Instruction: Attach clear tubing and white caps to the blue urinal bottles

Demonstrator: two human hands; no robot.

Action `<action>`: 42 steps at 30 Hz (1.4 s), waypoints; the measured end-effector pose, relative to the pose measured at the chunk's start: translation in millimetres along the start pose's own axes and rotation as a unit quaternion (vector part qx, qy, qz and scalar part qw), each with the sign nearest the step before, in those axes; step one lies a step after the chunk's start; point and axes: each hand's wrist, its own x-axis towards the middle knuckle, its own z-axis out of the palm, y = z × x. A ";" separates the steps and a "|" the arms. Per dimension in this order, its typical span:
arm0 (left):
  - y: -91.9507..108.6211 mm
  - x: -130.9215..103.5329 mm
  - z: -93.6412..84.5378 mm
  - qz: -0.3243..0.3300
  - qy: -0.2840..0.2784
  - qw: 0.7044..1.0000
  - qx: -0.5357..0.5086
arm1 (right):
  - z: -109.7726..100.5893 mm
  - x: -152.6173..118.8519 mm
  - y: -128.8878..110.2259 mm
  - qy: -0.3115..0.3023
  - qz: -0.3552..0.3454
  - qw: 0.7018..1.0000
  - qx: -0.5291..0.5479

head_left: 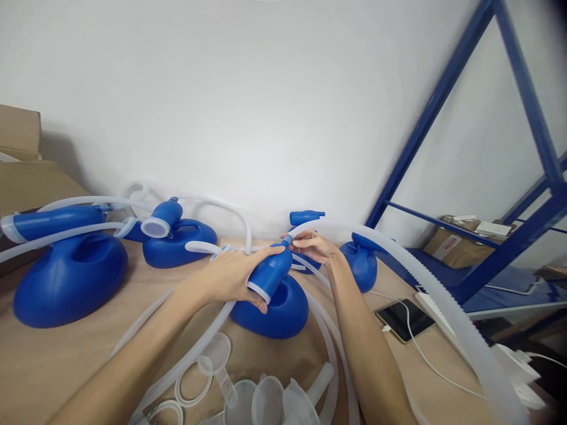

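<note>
My left hand (pixel 230 274) is wrapped round a blue plastic urinal funnel (pixel 270 273) with a white rim, tilted with its wide mouth towards me. At its narrow neck, my right hand (pixel 310 247) pinches the end of a translucent ribbed hose (pixel 425 277). The hose end meets the nozzle; how far it is on I cannot tell. From there the hose arcs over my right forearm and down to the lower right. Just below the funnel sits a blue urinal bottle (pixel 283 316) on the table, partly hidden by the funnel and my left hand.
More blue urinal bottles (pixel 71 283) with hoses stand left, and another bottle (pixel 361 265) right. White lids and rings (pixel 266 401) lie in front. A tablet (pixel 405 319) with a cable and a power strip (pixel 447 324) are right, beside a blue metal rack (pixel 425 124). A cardboard box (pixel 39 177) stands left.
</note>
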 end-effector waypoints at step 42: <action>1.8 -7.5 -5.8 0.016 0.003 1.000 -0.016 | 4.0 -1.6 -6.5 -0.012 0.022 1.000 -0.014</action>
